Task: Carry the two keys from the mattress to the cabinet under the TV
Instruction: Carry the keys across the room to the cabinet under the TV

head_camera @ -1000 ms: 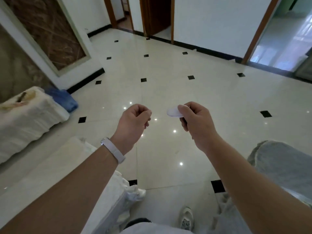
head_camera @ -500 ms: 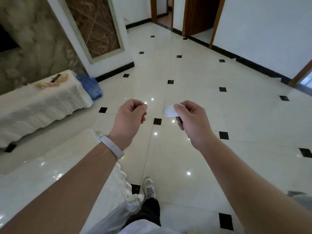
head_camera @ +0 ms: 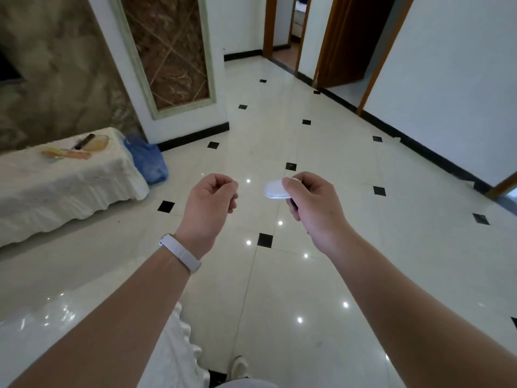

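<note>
My right hand [head_camera: 314, 204] is held out over the tiled floor, shut on a white oval key fob [head_camera: 273, 189] that sticks out to the left of the thumb. A small dark piece [head_camera: 293, 204] shows under its fingers. My left hand [head_camera: 209, 198], with a white band on the wrist, is curled into a fist beside it; nothing is visible inside. The low cabinet [head_camera: 64, 189] draped in white cloth stands at the left, below the dark corner of the TV [head_camera: 8, 71].
Several flat items and a dark stick lie on the cabinet top [head_camera: 78, 148]. A blue bag [head_camera: 148, 162] leans at its right end. A white-covered surface [head_camera: 50, 331] fills the lower left. Open wooden doors [head_camera: 344, 43] stand at the back. My shoe [head_camera: 239, 366] is on the glossy floor.
The view has swung left: the cabinet and blue bag have slid toward the centre and grown nearer. Both hands keep the same pose and grip.
</note>
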Demonstrator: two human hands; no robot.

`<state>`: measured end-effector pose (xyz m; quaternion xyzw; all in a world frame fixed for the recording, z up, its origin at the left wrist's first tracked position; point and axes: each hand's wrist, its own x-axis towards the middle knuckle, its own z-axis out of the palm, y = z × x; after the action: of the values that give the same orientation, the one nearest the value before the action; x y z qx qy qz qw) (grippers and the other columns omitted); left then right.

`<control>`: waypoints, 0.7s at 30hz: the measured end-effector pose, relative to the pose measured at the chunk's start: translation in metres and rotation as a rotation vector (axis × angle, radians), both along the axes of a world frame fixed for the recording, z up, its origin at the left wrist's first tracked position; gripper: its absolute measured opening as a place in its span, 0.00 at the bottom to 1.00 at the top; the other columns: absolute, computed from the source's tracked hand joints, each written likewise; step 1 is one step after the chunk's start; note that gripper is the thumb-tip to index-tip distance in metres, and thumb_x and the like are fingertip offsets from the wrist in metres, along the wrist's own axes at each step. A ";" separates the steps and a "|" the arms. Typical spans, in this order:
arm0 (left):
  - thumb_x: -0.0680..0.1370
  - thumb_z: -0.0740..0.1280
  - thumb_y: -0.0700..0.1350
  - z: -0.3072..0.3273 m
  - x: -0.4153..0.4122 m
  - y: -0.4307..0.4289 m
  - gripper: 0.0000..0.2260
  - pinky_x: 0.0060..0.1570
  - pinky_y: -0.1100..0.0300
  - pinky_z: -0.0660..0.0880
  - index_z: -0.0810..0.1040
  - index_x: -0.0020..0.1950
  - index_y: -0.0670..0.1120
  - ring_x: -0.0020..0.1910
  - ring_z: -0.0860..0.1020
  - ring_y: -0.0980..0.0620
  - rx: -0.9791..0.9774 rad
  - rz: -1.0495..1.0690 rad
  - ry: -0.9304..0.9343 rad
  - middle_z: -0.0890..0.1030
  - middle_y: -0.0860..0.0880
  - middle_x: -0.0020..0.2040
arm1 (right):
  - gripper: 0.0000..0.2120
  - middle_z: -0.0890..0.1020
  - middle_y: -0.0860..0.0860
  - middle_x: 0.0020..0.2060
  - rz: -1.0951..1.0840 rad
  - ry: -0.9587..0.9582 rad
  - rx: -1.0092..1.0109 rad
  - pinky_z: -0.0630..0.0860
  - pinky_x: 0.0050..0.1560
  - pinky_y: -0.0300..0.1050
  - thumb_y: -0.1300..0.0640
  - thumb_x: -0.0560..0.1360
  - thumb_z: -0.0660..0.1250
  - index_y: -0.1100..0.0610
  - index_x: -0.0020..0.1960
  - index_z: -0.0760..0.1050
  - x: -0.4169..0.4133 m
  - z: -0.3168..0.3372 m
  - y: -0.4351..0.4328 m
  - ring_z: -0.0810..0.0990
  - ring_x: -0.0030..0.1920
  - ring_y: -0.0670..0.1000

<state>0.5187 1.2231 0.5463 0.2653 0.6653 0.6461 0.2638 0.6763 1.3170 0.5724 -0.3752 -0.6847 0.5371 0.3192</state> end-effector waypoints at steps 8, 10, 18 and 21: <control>0.76 0.64 0.41 0.004 -0.090 0.015 0.04 0.30 0.65 0.71 0.77 0.41 0.46 0.29 0.73 0.56 0.006 0.120 0.011 0.77 0.50 0.32 | 0.15 0.68 0.53 0.24 0.136 0.014 -0.003 0.58 0.22 0.35 0.49 0.68 0.64 0.61 0.35 0.68 -0.103 0.000 0.040 0.62 0.25 0.50; 0.76 0.64 0.40 0.000 -0.108 0.019 0.06 0.33 0.62 0.71 0.76 0.40 0.46 0.30 0.73 0.55 -0.004 0.164 -0.008 0.77 0.50 0.32 | 0.15 0.68 0.53 0.24 0.177 0.025 -0.013 0.58 0.21 0.35 0.49 0.69 0.64 0.60 0.34 0.68 -0.127 -0.004 0.051 0.62 0.24 0.50; 0.77 0.64 0.39 -0.006 -0.174 0.066 0.07 0.29 0.65 0.70 0.75 0.39 0.46 0.28 0.72 0.55 -0.052 0.317 0.009 0.74 0.54 0.26 | 0.15 0.69 0.55 0.25 0.328 0.077 -0.085 0.59 0.21 0.34 0.52 0.70 0.65 0.64 0.35 0.68 -0.217 -0.026 0.119 0.64 0.24 0.49; 0.77 0.64 0.39 -0.003 -0.200 0.099 0.07 0.27 0.67 0.70 0.75 0.39 0.46 0.27 0.72 0.56 -0.077 0.375 0.017 0.74 0.55 0.26 | 0.13 0.69 0.51 0.23 0.394 0.091 -0.104 0.61 0.22 0.34 0.53 0.70 0.65 0.59 0.31 0.69 -0.252 -0.026 0.155 0.64 0.24 0.48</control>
<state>0.3182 1.3223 0.5430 0.1318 0.7296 0.6556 0.1430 0.4244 1.4723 0.5462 -0.2253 -0.7013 0.6400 0.2187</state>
